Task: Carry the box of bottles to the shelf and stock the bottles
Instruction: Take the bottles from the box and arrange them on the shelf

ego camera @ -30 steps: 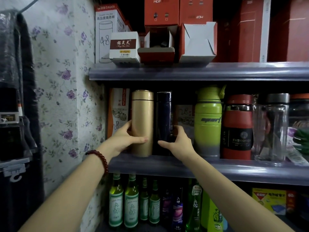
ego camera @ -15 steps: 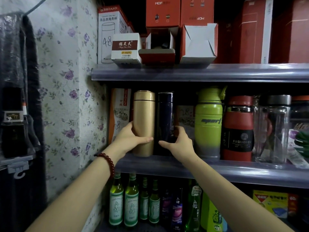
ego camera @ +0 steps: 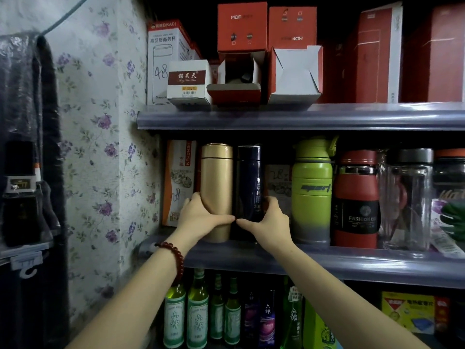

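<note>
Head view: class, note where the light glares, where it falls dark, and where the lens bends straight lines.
Head view: glare streaks the upper shelf edge and the clear bottle; the space behind the red boxes is black; both shelf edges bow, the lower shelf sloping down to the right; the gold flask in the left hand is sharp, the print on the green bottles below soft.

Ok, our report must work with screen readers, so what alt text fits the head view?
Two bare hands hold flasks standing side by side on the middle shelf: the left hand grips a gold flask, the right hand a dark blue flask. A green sport bottle and a red bottle stand to their right.
</note>
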`<action>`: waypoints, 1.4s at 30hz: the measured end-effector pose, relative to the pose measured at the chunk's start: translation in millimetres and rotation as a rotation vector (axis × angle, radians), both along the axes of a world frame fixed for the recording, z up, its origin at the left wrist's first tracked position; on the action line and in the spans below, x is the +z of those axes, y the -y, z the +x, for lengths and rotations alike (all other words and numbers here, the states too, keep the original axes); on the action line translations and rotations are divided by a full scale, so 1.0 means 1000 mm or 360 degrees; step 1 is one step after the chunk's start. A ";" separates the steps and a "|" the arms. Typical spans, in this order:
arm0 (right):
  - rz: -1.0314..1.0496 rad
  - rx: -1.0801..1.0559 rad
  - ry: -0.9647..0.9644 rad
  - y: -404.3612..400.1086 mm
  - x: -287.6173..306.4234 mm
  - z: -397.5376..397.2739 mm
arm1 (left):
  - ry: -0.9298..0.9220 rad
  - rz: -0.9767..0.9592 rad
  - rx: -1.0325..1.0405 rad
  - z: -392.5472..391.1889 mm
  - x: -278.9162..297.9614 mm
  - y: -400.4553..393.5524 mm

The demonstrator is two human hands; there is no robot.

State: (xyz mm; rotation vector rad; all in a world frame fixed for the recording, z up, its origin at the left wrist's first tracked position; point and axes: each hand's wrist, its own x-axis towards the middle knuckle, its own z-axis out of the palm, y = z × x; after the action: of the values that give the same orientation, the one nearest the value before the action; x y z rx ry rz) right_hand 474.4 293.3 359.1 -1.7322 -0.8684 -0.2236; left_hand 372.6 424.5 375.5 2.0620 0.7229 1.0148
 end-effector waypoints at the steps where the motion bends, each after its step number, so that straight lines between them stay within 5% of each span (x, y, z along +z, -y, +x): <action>1: -0.0012 -0.0023 -0.0002 -0.001 0.000 0.001 | 0.0017 -0.0119 -0.0171 -0.003 0.002 -0.006; 6: -0.0116 -0.0104 0.0044 -0.003 -0.001 0.008 | 0.0049 -0.0660 -0.0767 -0.021 0.005 -0.025; 15: -0.0134 0.0203 -0.0373 0.000 0.008 0.016 | 0.0148 -0.0179 -0.0307 -0.003 -0.006 -0.003; 21: -0.0165 -0.0157 -0.0037 -0.007 -0.001 0.006 | 0.0139 -0.0164 -0.0318 -0.005 -0.008 -0.004; 28: -0.0165 -0.0065 -0.0024 0.000 0.003 0.008 | 0.0106 -0.0013 -0.0013 0.002 -0.005 0.002; 35: -0.0094 -0.0143 0.0044 0.013 0.001 0.009 | 0.0261 -0.0604 -0.0756 -0.008 -0.005 -0.015; 42: -0.0139 -0.0137 0.0048 0.015 0.004 0.007 | 0.0020 -0.0118 -0.0288 0.004 -0.004 -0.003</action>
State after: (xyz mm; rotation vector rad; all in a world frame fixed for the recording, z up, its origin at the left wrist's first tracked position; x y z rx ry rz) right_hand 481.1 278.5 363.3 -1.8542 -0.8368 -0.2731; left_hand 376.4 427.5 371.8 2.0142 0.5477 0.8852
